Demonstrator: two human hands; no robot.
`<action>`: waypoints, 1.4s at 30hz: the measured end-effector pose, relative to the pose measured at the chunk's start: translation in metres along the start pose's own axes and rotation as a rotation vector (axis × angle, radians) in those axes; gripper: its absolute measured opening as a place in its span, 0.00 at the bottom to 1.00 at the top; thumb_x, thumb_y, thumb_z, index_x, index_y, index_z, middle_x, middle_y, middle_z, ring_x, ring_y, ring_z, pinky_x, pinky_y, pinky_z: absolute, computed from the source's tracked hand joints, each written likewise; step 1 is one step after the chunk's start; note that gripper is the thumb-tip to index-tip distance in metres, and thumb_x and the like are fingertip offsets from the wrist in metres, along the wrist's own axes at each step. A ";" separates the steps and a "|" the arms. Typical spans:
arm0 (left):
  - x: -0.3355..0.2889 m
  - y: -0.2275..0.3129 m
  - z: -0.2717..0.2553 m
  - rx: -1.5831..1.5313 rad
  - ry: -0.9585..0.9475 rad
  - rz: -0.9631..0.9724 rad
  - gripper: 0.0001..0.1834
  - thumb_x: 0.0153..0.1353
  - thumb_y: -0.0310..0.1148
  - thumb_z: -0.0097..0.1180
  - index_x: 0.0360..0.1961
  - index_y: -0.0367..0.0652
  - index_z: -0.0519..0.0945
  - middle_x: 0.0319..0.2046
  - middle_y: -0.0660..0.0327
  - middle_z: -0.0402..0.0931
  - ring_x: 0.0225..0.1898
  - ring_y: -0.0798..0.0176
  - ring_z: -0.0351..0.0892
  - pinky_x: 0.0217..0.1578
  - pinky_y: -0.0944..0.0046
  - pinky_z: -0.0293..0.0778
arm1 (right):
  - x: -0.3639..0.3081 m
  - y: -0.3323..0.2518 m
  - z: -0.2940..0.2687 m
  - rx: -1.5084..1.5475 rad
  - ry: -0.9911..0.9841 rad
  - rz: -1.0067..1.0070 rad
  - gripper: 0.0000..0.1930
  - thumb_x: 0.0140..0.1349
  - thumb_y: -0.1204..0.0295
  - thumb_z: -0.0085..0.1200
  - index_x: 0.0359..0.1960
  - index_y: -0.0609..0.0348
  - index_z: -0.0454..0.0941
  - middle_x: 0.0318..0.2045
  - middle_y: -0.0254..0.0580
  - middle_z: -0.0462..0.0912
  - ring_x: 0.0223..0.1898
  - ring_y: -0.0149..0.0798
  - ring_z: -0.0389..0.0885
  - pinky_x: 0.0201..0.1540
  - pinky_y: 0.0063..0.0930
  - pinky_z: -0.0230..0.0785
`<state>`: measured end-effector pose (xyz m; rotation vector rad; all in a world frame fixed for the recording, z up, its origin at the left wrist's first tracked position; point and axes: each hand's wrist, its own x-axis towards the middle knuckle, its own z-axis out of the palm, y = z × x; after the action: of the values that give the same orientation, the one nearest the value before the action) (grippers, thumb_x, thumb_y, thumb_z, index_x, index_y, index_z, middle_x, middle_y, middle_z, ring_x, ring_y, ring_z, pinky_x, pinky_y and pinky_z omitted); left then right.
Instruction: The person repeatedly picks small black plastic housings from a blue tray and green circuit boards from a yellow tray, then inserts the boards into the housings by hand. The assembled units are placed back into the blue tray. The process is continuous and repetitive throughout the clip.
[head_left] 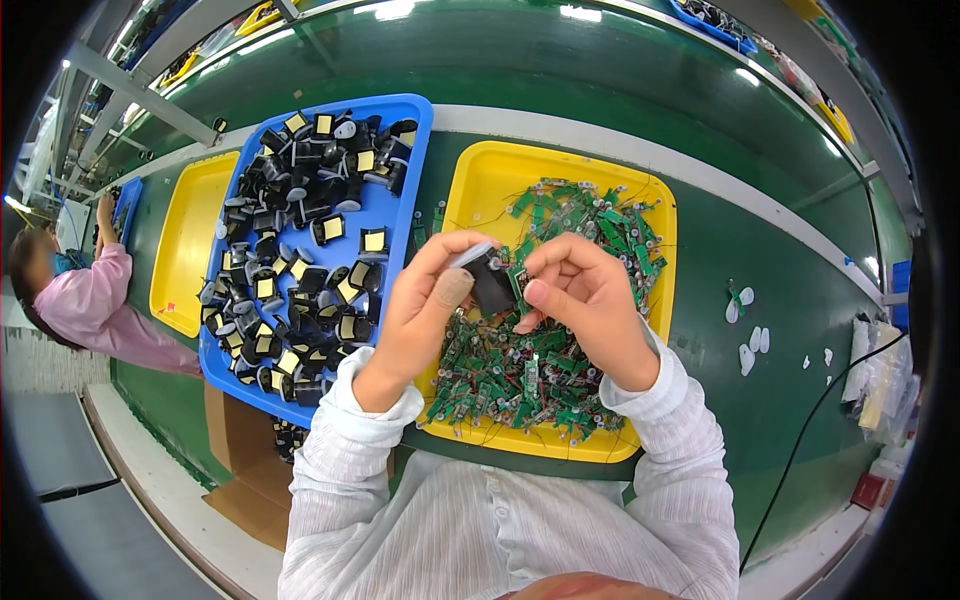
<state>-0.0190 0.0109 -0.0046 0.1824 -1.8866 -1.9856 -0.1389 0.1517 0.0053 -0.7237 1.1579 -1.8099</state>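
Note:
Between thumb and fingers, my left hand [425, 298] grips a black plastic housing [491, 288] with a pale grey round cap at its upper end. My right hand [588, 300] pinches a small green circuit board [519, 282] right beside the housing; whether the two touch, I cannot tell. Both hands are over a yellow tray [560, 153] heaped with green circuit boards [500, 375] with thin wires. To the left, a blue tray [417, 150] carries many similar black housings, several showing a pale yellow pad.
Farther left lies another yellow tray [180, 260], near a person in a pink top [90, 290]. Small white pieces [748, 358] are scattered on the green table [700, 300] to the right, near a black cable [800, 440] and plastic bags [880, 370]. A cardboard box [245, 475] is below the blue tray.

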 end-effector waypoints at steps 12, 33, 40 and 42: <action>-0.003 -0.003 0.008 0.146 0.045 0.034 0.15 0.60 0.30 0.46 0.48 0.37 0.69 0.36 0.60 0.74 0.36 0.71 0.73 0.34 0.73 0.68 | 0.002 -0.001 -0.005 0.053 -0.054 0.091 0.08 0.53 0.78 0.56 0.34 0.64 0.71 0.25 0.37 0.77 0.23 0.27 0.77 0.27 0.19 0.72; -0.002 0.004 0.010 0.463 0.071 0.110 0.15 0.62 0.34 0.44 0.45 0.36 0.71 0.35 0.52 0.74 0.35 0.56 0.75 0.37 0.65 0.69 | 0.003 0.005 -0.006 0.024 -0.101 0.055 0.07 0.53 0.79 0.56 0.32 0.66 0.72 0.22 0.36 0.76 0.25 0.29 0.78 0.29 0.20 0.72; 0.005 0.010 0.007 0.633 -0.043 0.284 0.15 0.52 0.25 0.49 0.43 0.38 0.73 0.32 0.51 0.74 0.32 0.52 0.73 0.35 0.61 0.69 | 0.004 0.006 -0.014 -0.008 -0.261 0.263 0.07 0.53 0.76 0.57 0.27 0.65 0.72 0.23 0.36 0.77 0.24 0.28 0.77 0.30 0.20 0.72; 0.005 0.010 0.006 0.677 -0.067 0.299 0.16 0.51 0.23 0.49 0.43 0.38 0.73 0.31 0.51 0.74 0.31 0.52 0.72 0.34 0.61 0.69 | 0.003 0.008 -0.014 -0.008 -0.247 0.263 0.07 0.54 0.75 0.57 0.26 0.65 0.72 0.23 0.36 0.77 0.24 0.27 0.77 0.28 0.20 0.72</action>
<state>-0.0242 0.0142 0.0068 0.0107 -2.3994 -1.1240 -0.1483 0.1533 -0.0075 -0.7393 1.0431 -1.4542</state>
